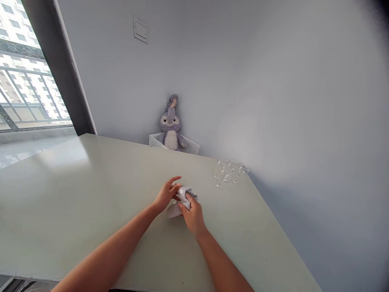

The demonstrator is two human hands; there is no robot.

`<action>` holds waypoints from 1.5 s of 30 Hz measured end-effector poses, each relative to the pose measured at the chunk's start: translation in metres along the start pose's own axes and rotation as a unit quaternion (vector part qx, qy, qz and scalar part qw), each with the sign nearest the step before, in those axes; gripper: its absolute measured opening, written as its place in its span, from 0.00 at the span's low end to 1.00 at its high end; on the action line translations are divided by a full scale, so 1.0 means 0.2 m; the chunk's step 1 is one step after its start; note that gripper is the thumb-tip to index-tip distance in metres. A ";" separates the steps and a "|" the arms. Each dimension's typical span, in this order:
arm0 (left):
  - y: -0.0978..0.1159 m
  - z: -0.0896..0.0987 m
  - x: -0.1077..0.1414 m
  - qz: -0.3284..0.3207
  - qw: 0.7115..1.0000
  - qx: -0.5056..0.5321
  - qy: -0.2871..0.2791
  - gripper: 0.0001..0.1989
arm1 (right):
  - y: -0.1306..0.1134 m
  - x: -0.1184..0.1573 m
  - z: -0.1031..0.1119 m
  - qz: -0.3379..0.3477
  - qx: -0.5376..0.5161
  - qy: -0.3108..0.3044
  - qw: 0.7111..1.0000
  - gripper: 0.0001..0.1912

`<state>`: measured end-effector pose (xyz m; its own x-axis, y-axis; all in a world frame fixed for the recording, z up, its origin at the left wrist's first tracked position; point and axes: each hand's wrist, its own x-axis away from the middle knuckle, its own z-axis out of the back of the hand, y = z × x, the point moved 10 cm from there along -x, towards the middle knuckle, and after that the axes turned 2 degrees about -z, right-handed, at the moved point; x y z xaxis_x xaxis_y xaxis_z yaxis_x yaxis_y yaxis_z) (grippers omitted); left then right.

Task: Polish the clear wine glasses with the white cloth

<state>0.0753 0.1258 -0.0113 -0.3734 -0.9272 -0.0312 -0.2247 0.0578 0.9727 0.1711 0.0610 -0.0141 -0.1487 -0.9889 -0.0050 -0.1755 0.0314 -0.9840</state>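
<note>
"Looking from here, what's closest to us?"

"The pale counter [91, 194], spread across the lower frame. Over it, a little below the middle, the right hand [193, 217] has its grip pinched on a white cloth [174, 210], thumb on the near side, a finger pushed into the folds. A loose flap hangs toward lower left."

"And the left hand [165, 196]?"

"Just left of the cloth, one finger stretched away, the others curled in at the bundle. Whether that grip pinches or merely touches, I can't tell."

"Something glints between them."

"A shiny piece [181, 191], at the cloth's upper left. Clear glass, maybe; the folds hide its shape. I'd call this step wiping, with the cloth worked around it. The next move calls for a steady left hold and light pressure from the right."

"Anything beyond?"

"Clear glassware [226, 174] clustered right of centre, near the counter's far edge, well apart from both hands. Past that edge, mid-frame, a plush toy [170, 140] sits in a white basket [191, 147]. A switch [141, 30] is on the wall, upper left, and a railing [30, 92] shows outside, farther left."
</note>
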 end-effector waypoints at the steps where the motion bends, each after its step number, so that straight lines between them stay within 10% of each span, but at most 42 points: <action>1: -0.02 0.01 0.00 0.012 1.000 -0.020 0.005 0.23 | 0.00 0.00 0.02 0.009 0.024 0.019 0.999 0.20; 8: 0.20 0.07 0.06 -0.183 0.962 -0.185 0.081 0.16 | 0.03 -0.06 0.16 -0.050 -0.033 0.081 0.995 0.22; 13: 0.28 0.01 0.07 -0.234 0.950 -0.206 0.010 0.12 | 0.03 -0.09 0.11 -0.112 -0.097 -0.026 0.989 0.20; 21: 0.18 -0.13 0.08 -0.254 0.784 -0.557 -0.107 0.17 | -0.14 -0.06 0.12 -0.038 0.135 -0.151 0.979 0.17; 33: 0.08 -0.07 0.03 -0.112 0.832 -0.528 -0.132 0.18 | -0.20 -0.10 0.25 0.006 0.182 -0.132 0.974 0.12; 40: 0.10 0.14 -0.02 -0.059 0.835 -0.547 -0.008 0.17 | -0.28 -0.15 0.54 0.107 0.166 0.151 0.969 0.22; 45: 0.09 0.10 -0.01 -0.094 0.792 -0.603 -0.024 0.15 | -0.41 0.00 0.12 0.308 0.417 0.010 0.855 0.16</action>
<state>0.0536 0.1361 0.0015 -0.4750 -0.8609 -0.1822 0.7318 -0.5014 0.4615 0.2082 0.0545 0.0617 0.0196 -0.8194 -0.5729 0.6965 0.4223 -0.5802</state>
